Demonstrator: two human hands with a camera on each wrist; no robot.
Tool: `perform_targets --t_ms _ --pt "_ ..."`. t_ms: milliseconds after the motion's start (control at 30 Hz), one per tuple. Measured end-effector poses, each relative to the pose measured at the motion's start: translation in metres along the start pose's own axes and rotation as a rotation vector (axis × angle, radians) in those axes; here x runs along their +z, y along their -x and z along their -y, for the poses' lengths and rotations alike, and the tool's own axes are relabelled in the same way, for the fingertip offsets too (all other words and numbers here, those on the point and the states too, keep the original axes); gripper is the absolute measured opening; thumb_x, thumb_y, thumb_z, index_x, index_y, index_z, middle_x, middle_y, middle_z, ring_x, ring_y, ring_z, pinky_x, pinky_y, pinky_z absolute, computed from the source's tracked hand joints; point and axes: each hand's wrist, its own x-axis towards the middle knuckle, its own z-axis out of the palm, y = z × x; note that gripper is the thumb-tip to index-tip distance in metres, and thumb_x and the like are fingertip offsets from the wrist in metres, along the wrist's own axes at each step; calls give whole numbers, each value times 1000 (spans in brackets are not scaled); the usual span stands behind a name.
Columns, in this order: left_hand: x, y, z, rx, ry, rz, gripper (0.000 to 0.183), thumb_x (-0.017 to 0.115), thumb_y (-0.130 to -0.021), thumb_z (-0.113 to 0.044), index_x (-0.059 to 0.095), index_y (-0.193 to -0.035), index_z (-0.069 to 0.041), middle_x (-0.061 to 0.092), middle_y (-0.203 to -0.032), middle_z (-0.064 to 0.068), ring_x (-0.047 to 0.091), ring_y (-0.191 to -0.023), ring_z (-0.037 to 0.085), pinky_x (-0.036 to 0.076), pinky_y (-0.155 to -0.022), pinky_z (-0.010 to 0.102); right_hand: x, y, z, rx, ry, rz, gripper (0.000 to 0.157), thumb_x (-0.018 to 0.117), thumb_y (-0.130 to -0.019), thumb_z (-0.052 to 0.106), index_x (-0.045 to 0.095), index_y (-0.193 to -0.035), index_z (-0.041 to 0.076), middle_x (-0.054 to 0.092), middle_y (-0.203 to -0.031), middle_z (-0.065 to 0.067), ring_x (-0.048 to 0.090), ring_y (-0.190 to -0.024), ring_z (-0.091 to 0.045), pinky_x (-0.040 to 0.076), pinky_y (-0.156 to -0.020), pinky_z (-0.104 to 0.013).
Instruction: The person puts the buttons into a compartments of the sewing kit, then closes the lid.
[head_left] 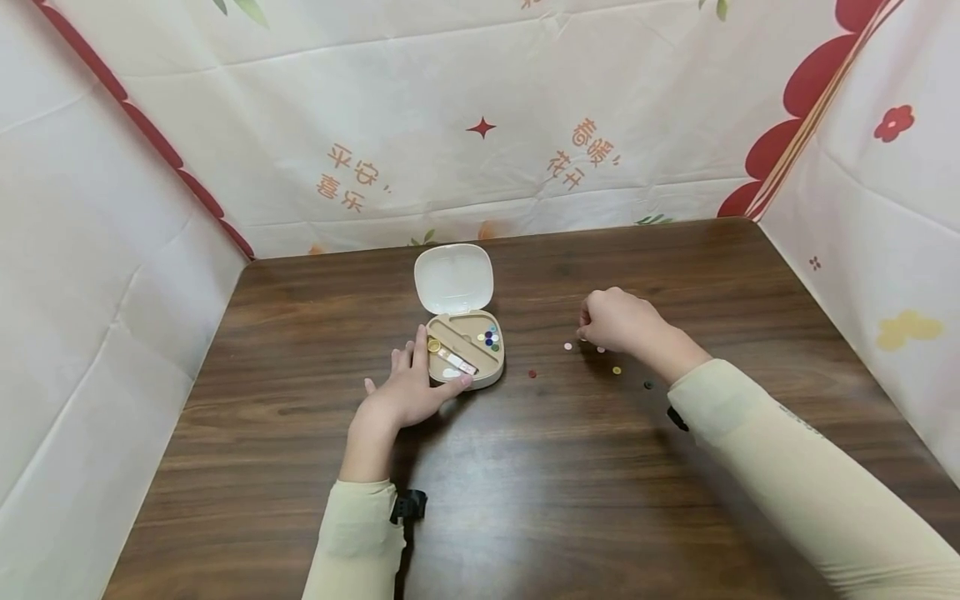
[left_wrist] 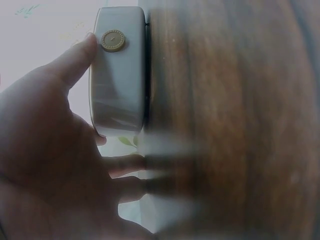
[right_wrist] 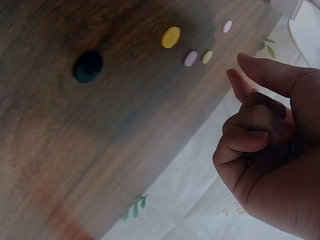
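Note:
A beige compartment case [head_left: 489, 381] stands on the table with its white lid [head_left: 453, 279] raised. Several small coloured buttons lie in its right compartment. My left hand [head_left: 405, 392] rests against it, index finger along the left side, thumb [left_wrist: 80, 55] at the front edge near the round brown catch [left_wrist: 113, 40]; the other fingers are spread. My right hand [head_left: 618, 321] is low over loose buttons, its thumb and index finger apart with nothing seen between them and the other fingers curled in. Nearby lie a pale button [head_left: 567, 346], a yellow button [right_wrist: 171, 37] and a dark green button [right_wrist: 88, 66].
A red button [head_left: 532, 374] lies between the case and my right hand. Inside the case are a yellow round piece [head_left: 434, 345] and a white-and-pink strip [head_left: 457, 362]. Printed white cloth [head_left: 420, 108] walls the wooden table [head_left: 300, 333] at the back and sides.

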Motion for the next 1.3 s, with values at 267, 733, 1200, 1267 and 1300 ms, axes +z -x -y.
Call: perform_targets --t_ms 267,733,1200,1267,1300 --pt "0 1 -1 4 -5 -4 116 44 -78 -87 -21 -155 -29 2 -167 9 -5 -154 31 0 -107 79 7 -3 -8 4 7 -5 16 64 -93 24 64 -82 13 67 -67 1 61 -57 -13 43 -55 -32" --pt "0 0 -2 6 -6 -7 115 45 -78 -86 -20 -155 -29 2 -167 10 -5 -154 31 1 -106 80 12 -8 -19 22 -9 13 13 59 -94 19 65 -85 12 69 -70 0 60 -59 -15 42 -55 -32" --pt "-1 2 -2 4 -3 -8 115 45 -79 -85 -21 -155 -29 2 -167 10 -5 -154 31 0 -107 79 12 -12 -20 41 -30 38 19 54 -94 17 64 -78 12 69 -69 -1 58 -58 -17 40 -55 -31" --pt "-1 2 -2 3 1 -9 114 45 -79 -85 -21 -154 -30 2 -167 10 -5 -154 30 0 -107 79 12 -12 -20 38 -40 44 20 54 -94 17 64 -77 12 69 -68 -1 57 -57 -17 39 -54 -31" --pt "-1 2 -2 2 0 -9 114 45 -79 -85 -21 -154 -30 2 -167 9 -5 -154 30 0 -107 79 12 -13 -21 37 -43 45 21 54 -94 17 63 -76 12 69 -68 -1 57 -57 -16 39 -54 -30"
